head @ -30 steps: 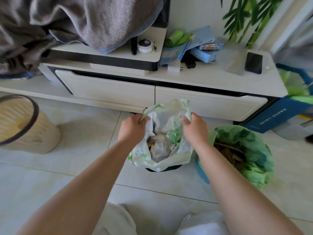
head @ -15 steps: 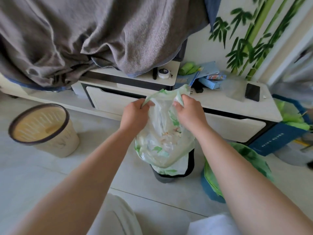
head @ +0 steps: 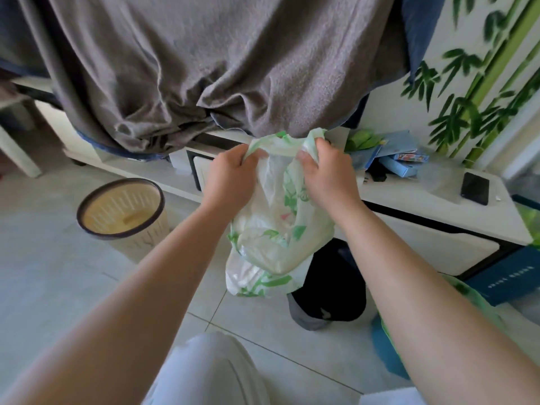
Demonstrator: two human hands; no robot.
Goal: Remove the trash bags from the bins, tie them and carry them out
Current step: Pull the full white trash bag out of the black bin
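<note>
Risen out of the black bin [head: 330, 287], the white-and-green trash bag [head: 277, 229] now hangs lengthwise downward between the left hand [head: 230, 179] and right hand [head: 327, 176], each gripping one side of its mouth, equally near.

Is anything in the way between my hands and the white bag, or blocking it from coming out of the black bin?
Nothing visible. Left hand and right hand each have a grip on the mouth of the white bag; it hangs above the black bin, seemingly free of it. The beige bin stands apart, further left.
</note>
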